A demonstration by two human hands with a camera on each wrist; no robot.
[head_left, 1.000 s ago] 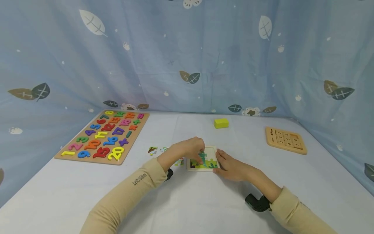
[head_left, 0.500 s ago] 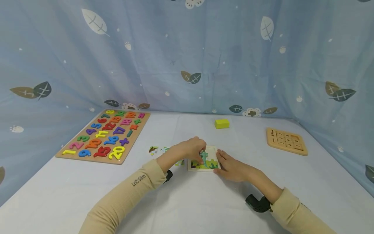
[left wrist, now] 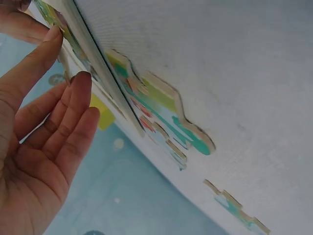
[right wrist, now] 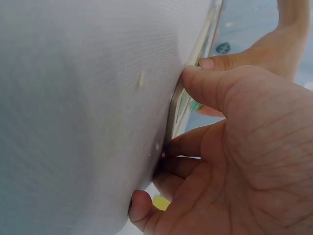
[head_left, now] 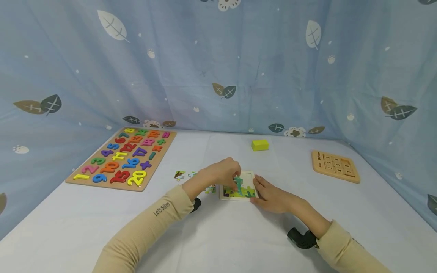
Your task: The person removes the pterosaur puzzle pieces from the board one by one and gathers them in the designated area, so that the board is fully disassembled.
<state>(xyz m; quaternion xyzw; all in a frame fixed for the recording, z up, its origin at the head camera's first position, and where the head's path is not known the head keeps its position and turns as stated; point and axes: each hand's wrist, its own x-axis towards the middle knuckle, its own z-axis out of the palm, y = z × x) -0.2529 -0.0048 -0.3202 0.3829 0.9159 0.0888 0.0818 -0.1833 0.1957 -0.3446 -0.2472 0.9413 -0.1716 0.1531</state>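
A small jigsaw puzzle in a pale wooden tray lies at the table's middle, with green and teal picture pieces fitted along its near part and bare wood at its upper right. My left hand reaches over the tray's left side. Its thumb and index finger pinch a jigsaw piece at the tray, mostly hidden by the fingers. With thumb and fingers my right hand holds the tray's right edge and near corner. Loose jigsaw pieces lie left of the tray, partly covered by my left forearm.
At the left lies a wooden board of coloured numbers. A yellow-green block stands behind the tray. To the right is a wooden number-tile puzzle. A blue patterned curtain hangs behind the white-covered table.
The head view has shifted slightly. Both hands stay at the tray, with only a slight movement of the left fingers over it.
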